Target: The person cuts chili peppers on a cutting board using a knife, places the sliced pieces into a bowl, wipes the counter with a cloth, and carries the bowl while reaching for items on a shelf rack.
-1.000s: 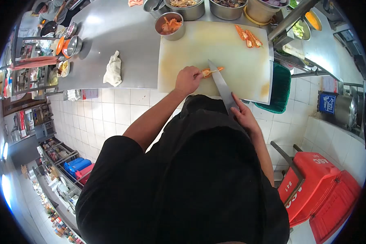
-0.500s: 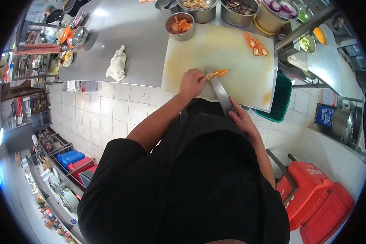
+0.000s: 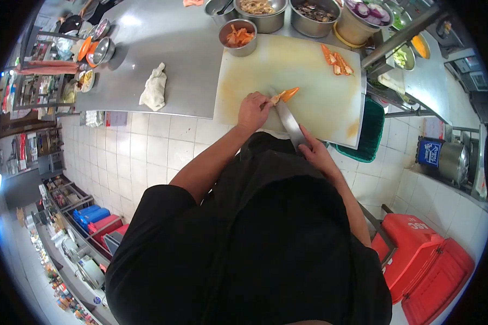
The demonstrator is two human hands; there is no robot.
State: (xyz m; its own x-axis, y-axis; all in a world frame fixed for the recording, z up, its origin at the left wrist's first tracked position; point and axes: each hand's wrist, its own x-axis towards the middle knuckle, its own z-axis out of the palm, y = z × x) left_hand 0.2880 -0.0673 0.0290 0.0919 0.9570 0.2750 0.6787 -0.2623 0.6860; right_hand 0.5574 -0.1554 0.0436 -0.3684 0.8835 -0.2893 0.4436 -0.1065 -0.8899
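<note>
Nearby, 1 metal bowl (image 3: 238, 50) holds orange pieces (image 3: 239, 37) beside the left hand's (image 3: 254, 110) board (image 3: 276, 60).

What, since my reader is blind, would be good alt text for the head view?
A person's right hand holds a large knife over a cutting board while the left hand pinches an orange pepper piece. More pieces lie at the board's far right; metal bowls stand beyond.

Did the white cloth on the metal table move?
No. The white cloth still lies near the front edge of the metal table, left of the cutting board, with about the same gap.
</note>
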